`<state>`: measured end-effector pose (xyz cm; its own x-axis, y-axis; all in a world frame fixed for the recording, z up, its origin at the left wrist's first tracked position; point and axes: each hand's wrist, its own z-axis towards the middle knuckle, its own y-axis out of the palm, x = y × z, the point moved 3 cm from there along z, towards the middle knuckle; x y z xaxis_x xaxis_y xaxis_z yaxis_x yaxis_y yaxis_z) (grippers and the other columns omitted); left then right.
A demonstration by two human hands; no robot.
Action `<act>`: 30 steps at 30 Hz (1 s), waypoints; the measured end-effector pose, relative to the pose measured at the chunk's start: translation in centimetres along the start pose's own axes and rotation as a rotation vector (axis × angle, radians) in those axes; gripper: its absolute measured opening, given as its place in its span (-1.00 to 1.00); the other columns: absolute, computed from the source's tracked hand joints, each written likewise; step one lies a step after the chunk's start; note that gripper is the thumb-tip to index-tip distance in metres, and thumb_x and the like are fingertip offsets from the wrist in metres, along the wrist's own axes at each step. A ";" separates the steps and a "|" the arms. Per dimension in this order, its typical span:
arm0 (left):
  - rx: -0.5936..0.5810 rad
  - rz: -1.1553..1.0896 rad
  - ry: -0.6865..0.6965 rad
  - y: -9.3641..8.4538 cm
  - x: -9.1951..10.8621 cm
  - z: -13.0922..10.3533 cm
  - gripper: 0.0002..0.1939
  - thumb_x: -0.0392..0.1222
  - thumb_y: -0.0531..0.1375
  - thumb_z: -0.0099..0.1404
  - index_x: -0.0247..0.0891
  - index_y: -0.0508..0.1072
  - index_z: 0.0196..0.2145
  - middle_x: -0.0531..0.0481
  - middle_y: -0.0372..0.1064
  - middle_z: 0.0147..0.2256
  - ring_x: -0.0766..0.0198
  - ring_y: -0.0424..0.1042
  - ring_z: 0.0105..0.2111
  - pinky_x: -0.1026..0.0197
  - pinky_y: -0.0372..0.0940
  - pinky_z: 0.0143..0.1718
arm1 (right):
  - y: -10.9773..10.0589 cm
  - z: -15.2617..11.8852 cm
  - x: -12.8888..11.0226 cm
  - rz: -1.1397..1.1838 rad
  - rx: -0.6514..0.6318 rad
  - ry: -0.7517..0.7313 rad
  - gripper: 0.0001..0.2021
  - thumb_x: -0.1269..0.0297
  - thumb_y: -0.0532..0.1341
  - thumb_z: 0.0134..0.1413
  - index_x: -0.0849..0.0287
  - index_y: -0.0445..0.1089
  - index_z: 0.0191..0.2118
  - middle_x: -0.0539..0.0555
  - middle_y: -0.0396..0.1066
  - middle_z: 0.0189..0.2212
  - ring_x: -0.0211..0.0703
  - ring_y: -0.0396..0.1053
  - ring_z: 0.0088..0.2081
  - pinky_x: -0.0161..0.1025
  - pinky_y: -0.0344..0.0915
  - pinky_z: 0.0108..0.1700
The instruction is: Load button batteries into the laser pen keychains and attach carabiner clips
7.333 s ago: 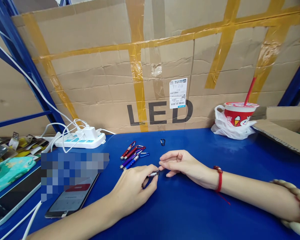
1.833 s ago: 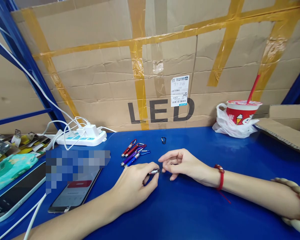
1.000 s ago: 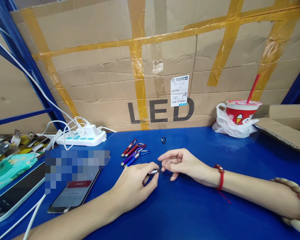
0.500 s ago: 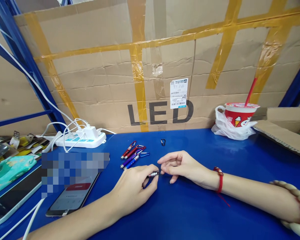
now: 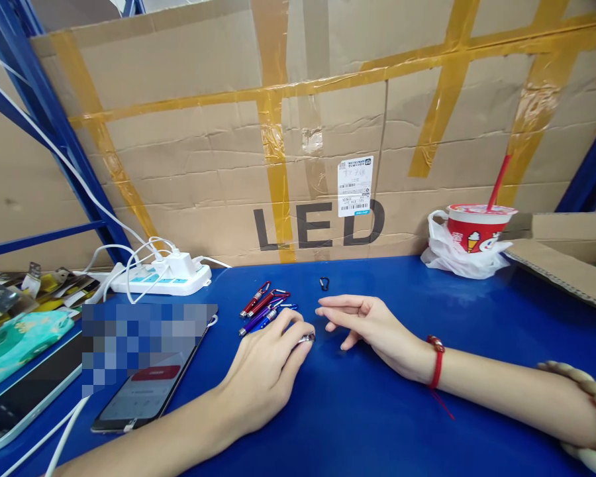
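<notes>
My left hand (image 5: 273, 361) is closed around a mini flashlight (image 5: 306, 338); only its silver end shows between thumb and fingers, and the rest is hidden. Just right of it, my right hand (image 5: 362, 324) hovers over the table with fingers stretched out and slightly apart, nothing visible in them. Behind my left hand lie several keychain flashlights: a red flashlight (image 5: 252, 303), a purple flashlight (image 5: 255, 320) and a blue flashlight (image 5: 267, 318) among them, with coloured carabiner clips. Farther back sits a loose black carabiner (image 5: 324, 283).
The blue table (image 5: 402, 424) ends at a taped cardboard box (image 5: 203, 172). Left are a phone (image 5: 149, 384), a second phone (image 5: 30, 391), a power strip (image 5: 161, 278) with cables, and packaged items (image 5: 10, 298). At right stand a red cup (image 5: 477, 228) and an open carton (image 5: 566, 265).
My left hand has turned and lifted slightly, covering more of the flashlight it holds. The right hand has drawn a little to the right, away from it.
</notes>
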<state>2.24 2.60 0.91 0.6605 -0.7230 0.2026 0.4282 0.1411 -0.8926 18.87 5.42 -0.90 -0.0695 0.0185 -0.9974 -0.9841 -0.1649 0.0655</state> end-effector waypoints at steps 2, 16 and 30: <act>-0.006 -0.004 0.028 -0.2 0.2 0.0 -0.77 -0.22 -0.15 0.37 -0.14 0.28 -0.21 0.04 0.25 -0.13 0.29 0.37 -0.25 0.30 0.25 -0.28 | 0.0 0.0 0.0 -0.003 0.002 0.007 -0.62 0.23 0.34 -0.19 0.25 0.46 -0.17 0.11 0.49 -0.37 -0.26 0.41 -0.39 -0.50 0.35 -0.60; -0.033 -0.021 0.091 -0.6 0.8 0.1 -0.81 -0.28 -0.09 0.35 -0.16 0.30 -0.23 0.03 0.22 -0.02 0.30 0.32 -0.10 0.33 0.23 -0.12 | -0.1 0.1 0.0 0.011 -0.054 0.003 -0.65 0.22 0.35 -0.22 0.26 0.46 -0.23 0.12 0.49 -0.36 -0.27 0.41 -0.42 -0.51 0.28 -0.66; -0.051 -0.047 0.120 -0.6 0.8 0.1 -0.80 -0.29 -0.09 0.34 -0.16 0.30 -0.20 0.02 0.22 0.00 0.29 0.31 -0.07 0.30 0.22 -0.06 | -0.1 0.3 0.3 0.011 -0.133 -0.022 -0.68 0.22 0.34 -0.19 0.24 0.46 -0.24 0.12 0.49 -0.33 -0.25 0.41 -0.38 -0.51 0.25 -0.65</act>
<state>2.57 2.02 1.61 0.5607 -0.8040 0.1981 0.4235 0.0728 -0.9030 18.85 5.76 -1.20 -0.0848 0.0369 -0.9957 -0.9531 -0.2944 0.0702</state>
